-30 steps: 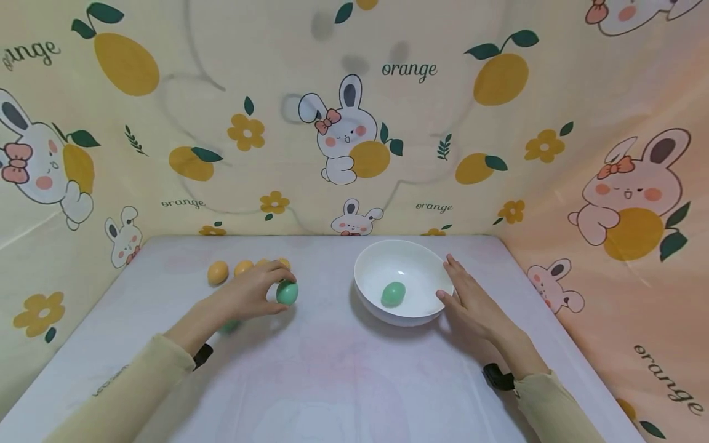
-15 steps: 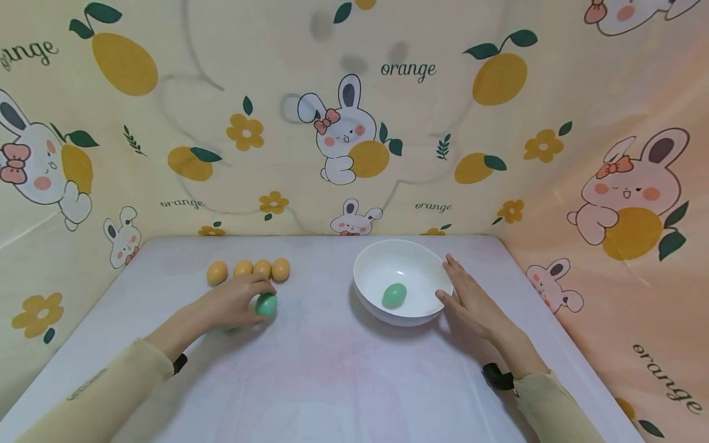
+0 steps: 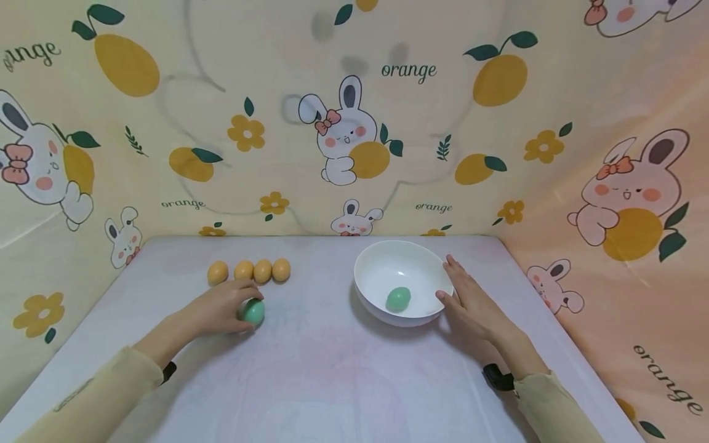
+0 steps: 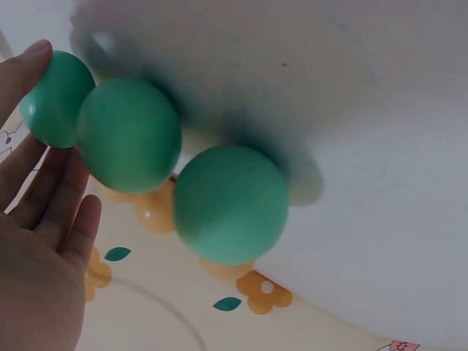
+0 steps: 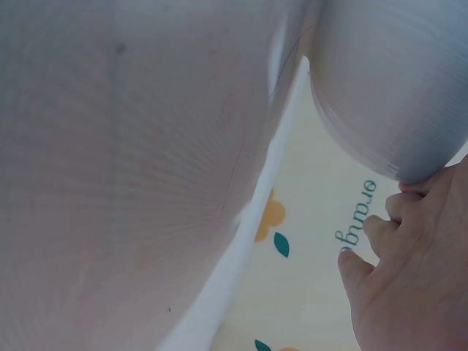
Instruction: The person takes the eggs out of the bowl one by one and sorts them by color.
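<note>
Near the left of the table, my left hand (image 3: 224, 309) pinches a green egg (image 3: 253, 312) between thumb and fingertips. The left wrist view shows that held egg (image 4: 60, 101) beside two more green eggs, a middle one (image 4: 129, 136) and a nearer one (image 4: 230, 205); the hand hides these two in the head view. A white bowl (image 3: 368, 306) stands right of centre with one green egg (image 3: 398, 299) inside. Against the bowl's right side rests my right hand (image 3: 476, 304), fingers straight. The right wrist view has the bowl's outer wall (image 5: 395, 88) at the fingertips of that hand (image 5: 417, 270).
Several yellow eggs (image 3: 263, 271) lie in a row behind my left hand, the leftmost (image 3: 218, 272) set a little apart. A white cloth covers the table (image 3: 332, 381). A printed curtain (image 3: 266, 61) rises at the back and sides.
My left hand has moved left and nearer with the green egg in its fingers, uncovering the yellow eggs. The egg in the bowl has rolled slightly right. My right hand has stayed put.
</note>
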`<state>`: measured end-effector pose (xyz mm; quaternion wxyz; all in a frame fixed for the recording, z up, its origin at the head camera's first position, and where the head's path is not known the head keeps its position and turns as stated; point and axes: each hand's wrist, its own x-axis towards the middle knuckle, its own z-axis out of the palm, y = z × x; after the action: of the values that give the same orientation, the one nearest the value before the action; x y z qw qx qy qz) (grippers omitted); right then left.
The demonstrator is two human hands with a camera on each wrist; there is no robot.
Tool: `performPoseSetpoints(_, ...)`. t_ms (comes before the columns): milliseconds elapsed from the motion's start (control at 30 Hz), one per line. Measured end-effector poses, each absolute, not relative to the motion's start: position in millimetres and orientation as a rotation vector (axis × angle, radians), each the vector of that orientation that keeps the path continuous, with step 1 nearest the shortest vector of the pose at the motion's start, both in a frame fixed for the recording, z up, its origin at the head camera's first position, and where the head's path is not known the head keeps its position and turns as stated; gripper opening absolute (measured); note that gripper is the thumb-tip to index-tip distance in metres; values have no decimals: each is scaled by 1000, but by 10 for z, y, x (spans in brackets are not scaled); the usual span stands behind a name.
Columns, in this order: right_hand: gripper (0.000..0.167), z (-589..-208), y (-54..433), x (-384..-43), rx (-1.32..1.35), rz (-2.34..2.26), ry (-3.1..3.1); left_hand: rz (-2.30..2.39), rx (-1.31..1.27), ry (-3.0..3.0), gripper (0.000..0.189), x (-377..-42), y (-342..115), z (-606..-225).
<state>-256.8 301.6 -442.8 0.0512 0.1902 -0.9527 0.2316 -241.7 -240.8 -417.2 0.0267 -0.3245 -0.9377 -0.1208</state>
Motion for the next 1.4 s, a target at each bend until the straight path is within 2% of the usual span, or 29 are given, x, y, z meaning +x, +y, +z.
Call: performPoseSetpoints(1400,80,-4432,3005,-2571,545,679,-2923,-379,-946,-2929,52,-2377,-2475,-4227)
